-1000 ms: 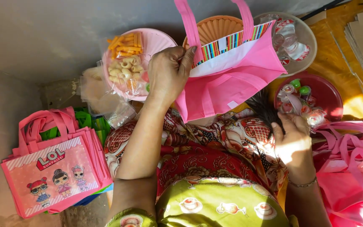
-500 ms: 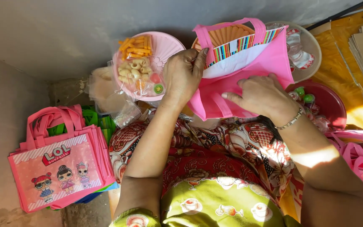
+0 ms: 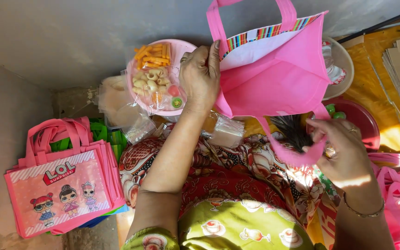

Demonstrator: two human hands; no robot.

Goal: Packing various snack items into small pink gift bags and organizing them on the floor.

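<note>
Up high, my left hand pinches the pink bag by its rim; my right hand grips its lower handle, perhaps with something dark.

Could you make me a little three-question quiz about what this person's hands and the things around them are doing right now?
1. True or false: the left hand grips the rim of the pink tote bag.
2. What does the right hand pinch? A) a small dark tufted item beside the bag's lower handle B) a spoon C) a cardboard sheet
3. Where does the stack of pink printed bags lie, seen in the picture: left or right of the person's lap?

Key
1. True: the fingers curl over the bag's open edge and hold it up.
2. A
3. Left, on the floor; the pink plate of snacks sits above it, nearer the left hand.
</note>
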